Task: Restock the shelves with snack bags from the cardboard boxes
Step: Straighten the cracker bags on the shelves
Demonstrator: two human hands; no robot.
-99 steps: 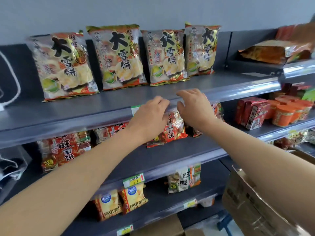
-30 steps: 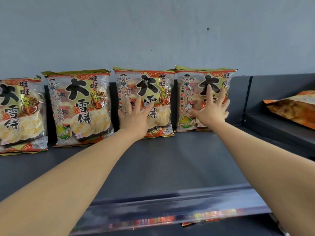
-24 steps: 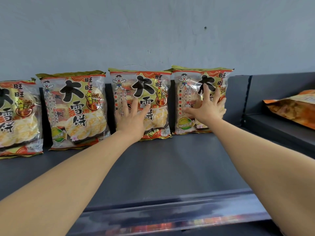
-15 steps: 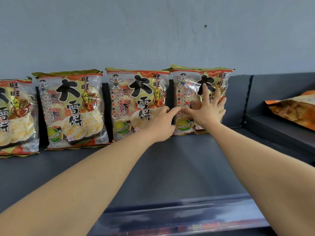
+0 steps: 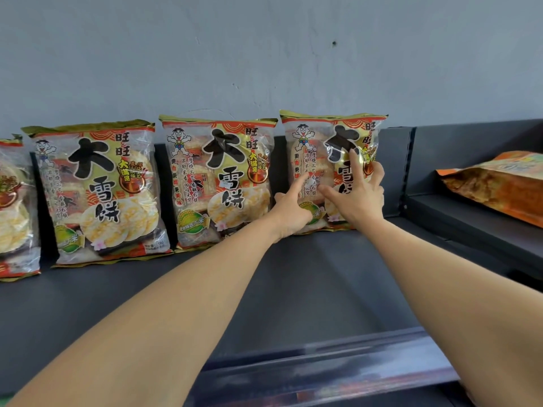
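Several rice-cracker snack bags stand in a row on the dark top shelf [image 5: 308, 289], leaning on its back panel. My right hand [image 5: 357, 198] presses spread fingers flat on the front of the rightmost bag [image 5: 311, 148]. My left hand [image 5: 291, 211] is at that bag's lower left, its index finger stretched out and touching the bag's front. The middle bag [image 5: 220, 183] and the bag left of it [image 5: 100, 189] stand free. Another bag [image 5: 11, 207] is cut off by the left edge. No cardboard box is in view.
An orange snack bag [image 5: 499, 186] lies flat on the neighbouring shelf section at the right, past a low divider [image 5: 407, 171]. The shelf's front rail [image 5: 338, 365] runs below my forearms. A grey wall rises behind the bags.
My left hand has left the middle bag and moved right to the rightmost bag. My right hand stays pressed on that bag.
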